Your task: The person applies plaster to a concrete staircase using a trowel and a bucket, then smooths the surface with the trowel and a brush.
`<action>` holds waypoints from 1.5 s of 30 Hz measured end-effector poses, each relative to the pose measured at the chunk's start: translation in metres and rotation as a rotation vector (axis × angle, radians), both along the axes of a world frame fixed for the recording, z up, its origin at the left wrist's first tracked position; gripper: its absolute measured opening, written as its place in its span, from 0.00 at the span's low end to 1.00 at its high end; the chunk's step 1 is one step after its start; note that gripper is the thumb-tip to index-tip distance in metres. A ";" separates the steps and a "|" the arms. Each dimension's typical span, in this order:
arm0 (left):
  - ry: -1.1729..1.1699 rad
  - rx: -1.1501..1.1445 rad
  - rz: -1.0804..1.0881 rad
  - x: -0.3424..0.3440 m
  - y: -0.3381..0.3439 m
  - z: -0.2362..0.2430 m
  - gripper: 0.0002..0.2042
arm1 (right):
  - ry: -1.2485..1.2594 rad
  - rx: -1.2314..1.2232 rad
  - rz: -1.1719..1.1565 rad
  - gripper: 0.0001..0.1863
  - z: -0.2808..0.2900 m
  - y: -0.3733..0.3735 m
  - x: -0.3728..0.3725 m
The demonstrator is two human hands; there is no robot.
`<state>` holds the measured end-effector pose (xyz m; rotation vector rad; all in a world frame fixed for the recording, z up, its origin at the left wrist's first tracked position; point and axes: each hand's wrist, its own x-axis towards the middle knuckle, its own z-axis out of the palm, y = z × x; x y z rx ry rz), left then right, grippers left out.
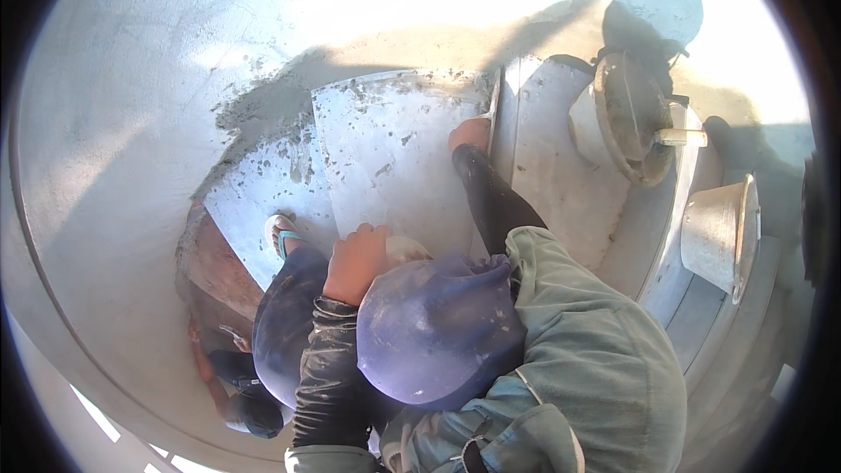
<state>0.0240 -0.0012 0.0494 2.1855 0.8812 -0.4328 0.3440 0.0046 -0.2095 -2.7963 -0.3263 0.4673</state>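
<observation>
My right hand (470, 134) is closed around a thin, flat metal tool (497, 107), seen nearly edge-on, which looks like a plastering trowel. It is at the right edge of a pale wedge-shaped step (394, 153) speckled with mortar. Close to my bent knee, my left hand (355, 264) has curled fingers; whether anything is in them is hidden. My left foot in a sandal (285, 235) rests on the lower step. Wet grey mortar (272, 105) is smeared along the curved wall beside the steps.
A mortar-stained bucket (600, 118) with a light-handled tool (681, 137) at its rim stands on the right. Another bucket (714, 236) is nearer me. Below left, a co-worker (250, 407) reaches towards the wall. The curved wall (105, 158) encloses the left side.
</observation>
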 end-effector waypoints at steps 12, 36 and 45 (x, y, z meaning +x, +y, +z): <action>-0.034 -0.006 -0.004 -0.022 -0.011 -0.038 0.25 | 0.257 0.221 0.578 0.32 0.097 -0.021 -0.145; 0.273 -0.165 0.076 -0.021 -0.010 -0.021 0.26 | 0.703 1.484 -0.978 0.35 -0.030 0.125 -0.011; 0.317 -0.132 0.104 -0.036 -0.008 -0.020 0.26 | 0.821 1.312 -1.001 0.34 0.027 0.168 -0.052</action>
